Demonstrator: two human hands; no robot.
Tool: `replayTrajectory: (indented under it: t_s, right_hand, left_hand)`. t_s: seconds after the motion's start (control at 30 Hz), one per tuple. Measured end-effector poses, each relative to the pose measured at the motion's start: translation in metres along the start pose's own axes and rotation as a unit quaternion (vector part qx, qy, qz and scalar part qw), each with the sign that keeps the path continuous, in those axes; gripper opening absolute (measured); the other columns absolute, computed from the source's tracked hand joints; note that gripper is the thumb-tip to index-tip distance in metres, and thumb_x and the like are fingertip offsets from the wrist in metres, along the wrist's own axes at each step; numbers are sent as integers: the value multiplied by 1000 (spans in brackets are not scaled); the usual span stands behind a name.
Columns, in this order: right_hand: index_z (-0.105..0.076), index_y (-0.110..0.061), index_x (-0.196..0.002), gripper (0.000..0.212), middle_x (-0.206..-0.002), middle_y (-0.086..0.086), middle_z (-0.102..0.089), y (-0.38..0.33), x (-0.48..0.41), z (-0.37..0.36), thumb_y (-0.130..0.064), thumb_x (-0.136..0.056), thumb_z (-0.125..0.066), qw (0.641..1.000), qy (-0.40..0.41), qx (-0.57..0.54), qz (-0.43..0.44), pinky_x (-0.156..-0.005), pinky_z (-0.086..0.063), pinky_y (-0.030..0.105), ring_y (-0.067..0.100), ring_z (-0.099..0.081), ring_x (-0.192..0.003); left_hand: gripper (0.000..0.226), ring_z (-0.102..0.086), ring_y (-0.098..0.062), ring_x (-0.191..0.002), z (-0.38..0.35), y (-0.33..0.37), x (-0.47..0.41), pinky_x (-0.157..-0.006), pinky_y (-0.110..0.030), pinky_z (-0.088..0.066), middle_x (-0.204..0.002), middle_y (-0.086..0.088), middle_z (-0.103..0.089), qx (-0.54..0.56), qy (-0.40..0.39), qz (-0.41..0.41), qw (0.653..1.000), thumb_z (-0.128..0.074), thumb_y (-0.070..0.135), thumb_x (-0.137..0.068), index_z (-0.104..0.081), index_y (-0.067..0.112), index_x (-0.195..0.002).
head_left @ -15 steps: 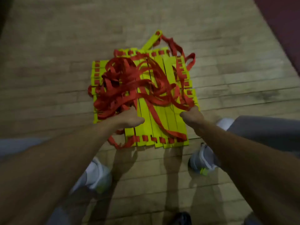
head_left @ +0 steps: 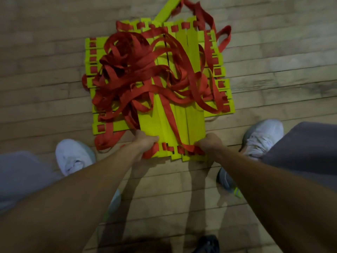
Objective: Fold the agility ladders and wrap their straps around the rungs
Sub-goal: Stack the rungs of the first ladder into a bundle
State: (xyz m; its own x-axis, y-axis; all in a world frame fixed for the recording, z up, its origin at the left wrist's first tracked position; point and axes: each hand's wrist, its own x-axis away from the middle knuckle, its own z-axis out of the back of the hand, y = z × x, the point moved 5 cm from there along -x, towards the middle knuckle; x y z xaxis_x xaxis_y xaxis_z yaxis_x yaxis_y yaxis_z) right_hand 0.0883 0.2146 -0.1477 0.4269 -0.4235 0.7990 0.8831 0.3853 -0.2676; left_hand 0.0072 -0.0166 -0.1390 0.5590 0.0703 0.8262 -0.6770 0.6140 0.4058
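Two stacks of yellow ladder rungs lie crossed on the wooden floor. The upper stack of rungs runs away from me, over a lower stack that runs left to right. A tangle of red straps is heaped on top of them. My left hand grips the near left corner of the upper stack. My right hand grips its near right corner, with a red strap under its fingers. One loose rung sticks out at the far end.
My two white shoes stand on the floor on either side of the stack's near end. A dark object lies at the bottom edge. Wooden floorboards surround the pile.
Both hands have slid back from the middle of the rungs to the near end of the upper stack and closed on its corners. The camera has moved closer and looks more steeply down.
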Motion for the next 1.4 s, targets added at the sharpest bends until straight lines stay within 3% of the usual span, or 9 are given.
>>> replayTrajectory:
  t_s: [0.17, 0.3, 0.4, 0.53, 0.73, 0.87, 1.1, 1.3, 1.4]
  right_hand:
    - [-57, -3, -131, 37, -127, 16, -61, -40, 42, 18, -13, -96, -57, 990, -27, -106, 90, -95, -51, 45, 35, -58, -114]
    - [-65, 0, -115, 26, -111, 20, -68, -81, 85, 67, -13, -93, -63, 977, 35, -163, 133, -88, -55, 54, 39, -65, -102]
    - [-62, 2, -88, 5, -84, 21, -65, -116, 131, 104, -2, -91, -60, 959, 27, -229, 162, -67, -61, 52, 33, -67, -65]
    - [-53, 0, -72, 19, -71, 21, -58, -161, 199, 153, 6, -91, -54, 932, 29, -295, 209, -62, -61, 50, 30, -63, -54]
    - [-66, 15, -105, 21, -80, 22, -67, -211, 276, 200, 3, -91, -54, 917, -32, -278, 284, -63, -60, 39, 27, -66, -63]
    - [-63, 6, -89, 25, -83, 23, -64, -225, 305, 215, -11, -100, -48, 887, -86, -329, 313, -68, -59, 38, 29, -64, -71]
    - [-66, 4, -100, 33, -92, 20, -69, -253, 338, 229, -26, -99, -52, 869, -112, -281, 392, -84, -56, 39, 30, -66, -86]
    - [-67, 0, -106, 37, -102, 19, -69, -234, 371, 258, -32, -95, -55, 815, -124, -285, 489, -83, -58, 35, 28, -68, -94]
    - [-68, 0, -108, 34, -99, 14, -72, -226, 373, 261, -28, -89, -61, 798, -115, -318, 499, -76, -59, 30, 24, -70, -89]
  left_hand:
    - [63, -61, -32, -111, 26, 42, 35, -90, -40, -52, -125, -13, -62, 50, -9, -63, 997, -80, 31, -79, -53, 0, -127]
    - [40, -63, -33, -105, 70, 90, 83, -92, -40, -52, -116, -14, -66, 32, 22, -131, 991, -71, 20, -90, -61, -5, -119]
    - [29, -65, -29, -90, 99, 128, 128, -79, -37, -55, -99, -13, -67, 60, 37, -190, 979, -69, 21, -91, -60, -3, -106]
    - [8, -69, -27, -68, 131, 174, 191, -71, -41, -60, -83, -15, -65, 155, 15, -237, 959, -66, 11, -89, -65, 3, -93]
    - [29, -59, -18, -48, 158, 216, 273, -42, -20, -47, -61, -7, -62, 135, -126, -270, 945, -40, 11, -97, -65, 3, -85]
    - [35, -60, -19, -51, 177, 226, 301, -47, -22, -47, -63, -8, -61, 140, -147, -297, 933, -40, 24, -98, -67, 5, -89]
    - [33, -61, -20, -63, 199, 253, 331, -64, -32, -46, -79, -7, -57, 195, -138, -391, 889, -69, 31, -76, -58, 9, -98]
    - [32, -64, -24, -80, 211, 247, 372, -86, -39, -48, -84, -7, -63, 239, -246, -473, 812, -52, 22, -89, -54, 5, -116]
    - [23, -68, -21, -73, 216, 239, 372, -85, -42, -48, -77, -5, -68, 229, -229, -477, 817, -44, 26, -99, -58, 10, -106]
